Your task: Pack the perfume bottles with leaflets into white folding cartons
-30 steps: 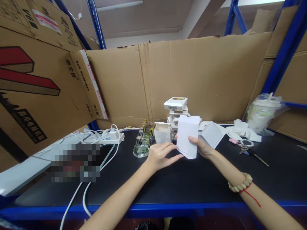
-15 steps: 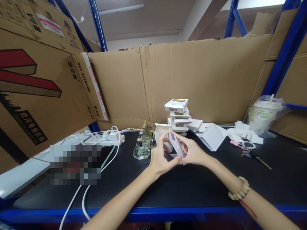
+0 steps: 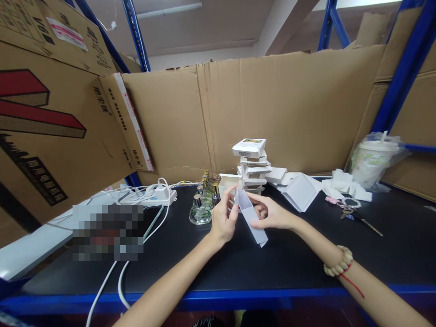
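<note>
A small white carton [image 3: 252, 223] is tilted between my hands above the dark tabletop, its upper end open. My right hand [image 3: 276, 214] grips its side, thumb on the near face and fingers behind. At the upper end, my left hand [image 3: 224, 215] pinches a flap, with part of its grip hidden. Just left of that hand stand several glass perfume bottles [image 3: 200, 213] with silver and gold caps. Behind the hands rises a stack of white boxes [image 3: 250, 150], the top one showing a barcode.
Flattened white cartons [image 3: 299, 193] and crumpled white paper [image 3: 345, 185] lie to the right. Keys [image 3: 348, 212] and a bagged drink cup [image 3: 376, 159] are beyond. At left are a power strip [image 3: 160, 196] and white cables. Cardboard [image 3: 289, 100] walls the back.
The carton has turned so its long side and open end face me. My left hand has moved off its lower end to the upper flap; my right hand still holds the side.
</note>
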A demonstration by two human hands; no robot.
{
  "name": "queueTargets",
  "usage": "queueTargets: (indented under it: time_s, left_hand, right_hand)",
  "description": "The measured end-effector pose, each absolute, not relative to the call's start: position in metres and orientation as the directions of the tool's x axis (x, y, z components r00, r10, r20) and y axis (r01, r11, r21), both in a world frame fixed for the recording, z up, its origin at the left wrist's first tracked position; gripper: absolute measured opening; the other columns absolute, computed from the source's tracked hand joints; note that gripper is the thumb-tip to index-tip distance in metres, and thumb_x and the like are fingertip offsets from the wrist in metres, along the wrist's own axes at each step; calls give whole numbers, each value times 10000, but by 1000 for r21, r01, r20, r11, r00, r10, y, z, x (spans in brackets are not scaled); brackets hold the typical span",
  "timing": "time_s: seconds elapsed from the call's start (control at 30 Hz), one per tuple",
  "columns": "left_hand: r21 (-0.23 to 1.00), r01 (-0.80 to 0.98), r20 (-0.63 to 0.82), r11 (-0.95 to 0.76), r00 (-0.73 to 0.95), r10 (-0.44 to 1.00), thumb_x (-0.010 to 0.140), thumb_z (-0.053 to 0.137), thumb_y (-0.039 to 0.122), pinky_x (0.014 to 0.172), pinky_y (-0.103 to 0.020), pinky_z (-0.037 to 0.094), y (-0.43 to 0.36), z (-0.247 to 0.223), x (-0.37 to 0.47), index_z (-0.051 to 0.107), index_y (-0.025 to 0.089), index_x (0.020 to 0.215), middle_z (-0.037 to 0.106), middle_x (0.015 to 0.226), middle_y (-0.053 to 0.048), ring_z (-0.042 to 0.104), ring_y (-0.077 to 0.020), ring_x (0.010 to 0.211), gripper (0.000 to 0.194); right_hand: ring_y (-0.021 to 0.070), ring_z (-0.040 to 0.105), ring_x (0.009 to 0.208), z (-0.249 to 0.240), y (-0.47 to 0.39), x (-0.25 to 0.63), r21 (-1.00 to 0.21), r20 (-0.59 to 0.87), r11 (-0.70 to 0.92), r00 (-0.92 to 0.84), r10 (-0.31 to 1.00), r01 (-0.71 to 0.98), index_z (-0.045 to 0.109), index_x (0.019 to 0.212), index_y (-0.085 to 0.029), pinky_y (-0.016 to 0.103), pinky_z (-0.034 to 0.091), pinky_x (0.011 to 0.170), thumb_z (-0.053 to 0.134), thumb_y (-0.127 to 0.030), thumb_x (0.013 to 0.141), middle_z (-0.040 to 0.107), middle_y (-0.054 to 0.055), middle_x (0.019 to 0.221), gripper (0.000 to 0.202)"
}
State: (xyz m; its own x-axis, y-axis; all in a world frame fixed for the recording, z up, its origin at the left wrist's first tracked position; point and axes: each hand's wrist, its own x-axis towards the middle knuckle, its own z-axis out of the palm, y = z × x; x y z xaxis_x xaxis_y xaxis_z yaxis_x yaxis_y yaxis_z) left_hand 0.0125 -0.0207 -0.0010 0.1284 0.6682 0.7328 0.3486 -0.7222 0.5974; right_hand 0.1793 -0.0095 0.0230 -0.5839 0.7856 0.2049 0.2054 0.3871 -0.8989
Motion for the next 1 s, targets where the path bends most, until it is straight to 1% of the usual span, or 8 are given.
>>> queueTargets:
  time_s: [0.13, 0.2, 0.27, 0.4, 0.6, 0.73, 0.83, 1.0]
  left_hand:
    - [621, 328, 720, -712, 118, 684, 819, 297, 491, 496, -219, 391, -22, 1, 12, 432, 174, 1186, 543, 742, -4, 479, -102, 515, 503]
    - [629, 317, 714, -710, 125, 689, 814, 302, 511, 487, -218, 382, -22, 2, 12, 435, 174, 1183, 545, 761, -5, 463, -94, 497, 518]
    - [629, 309, 716, -714, 129, 687, 809, 298, 532, 490, -221, 381, -21, 1, 12, 439, 177, 1179, 543, 750, -1, 451, -90, 482, 532]
    - [630, 261, 728, -731, 128, 674, 823, 263, 550, 508, -233, 389, -20, 0, 12, 433, 173, 1171, 510, 650, 23, 446, -98, 467, 540]
    - [666, 170, 698, -727, 202, 687, 806, 408, 536, 476, -220, 387, -18, 2, 13, 408, 162, 1174, 495, 609, 34, 479, -104, 477, 524]
    - [713, 90, 670, -695, 202, 714, 826, 386, 533, 443, -210, 378, -18, 2, 14, 398, 160, 1164, 464, 495, 66, 448, -99, 415, 504]
    - [715, 74, 673, -695, 196, 714, 825, 385, 538, 430, -202, 371, -17, 0, 15, 396, 159, 1156, 461, 471, 76, 433, -93, 397, 503]
    - [700, 85, 688, -709, 185, 701, 832, 373, 527, 439, -203, 372, -18, -1, 15, 395, 163, 1163, 468, 482, 76, 454, -96, 416, 492]
  right_hand:
    - [9, 393, 488, 24, -8, 179, -915, 167, 347, -587, 792, 208, 345, 1338, -185, 163, 319, 426, 719, -237, 538, 588, 18, 921, 885]
    - [-2, 399, 486, 24, -7, 179, -916, 162, 340, -581, 798, 211, 337, 1341, -180, 165, 321, 423, 723, -235, 527, 570, 58, 1047, 903]
    - [-5, 399, 490, 24, -7, 179, -917, 159, 336, -576, 802, 215, 334, 1341, -170, 167, 322, 424, 724, -241, 523, 552, 82, 1106, 909]
    - [0, 373, 497, 24, -7, 179, -924, 162, 329, -584, 796, 192, 363, 1320, -152, 167, 314, 432, 699, -265, 554, 574, 81, 1068, 843]
    - [-2, 357, 486, 23, -6, 180, -930, 161, 327, -617, 771, 166, 383, 1304, -169, 167, 284, 426, 706, -299, 557, 577, 71, 1061, 824]
    - [46, 422, 568, 23, -7, 179, -943, 176, 319, -678, 713, 91, 424, 1276, -164, 171, 305, 451, 696, -400, 577, 601, 60, 974, 787]
    - [54, 424, 584, 24, -7, 179, -942, 184, 326, -698, 693, 75, 436, 1268, -170, 171, 300, 452, 697, -436, 577, 602, 54, 954, 785]
    - [44, 406, 571, 24, -7, 179, -937, 193, 341, -695, 692, 80, 439, 1264, -165, 169, 283, 452, 703, -419, 575, 599, 37, 912, 780]
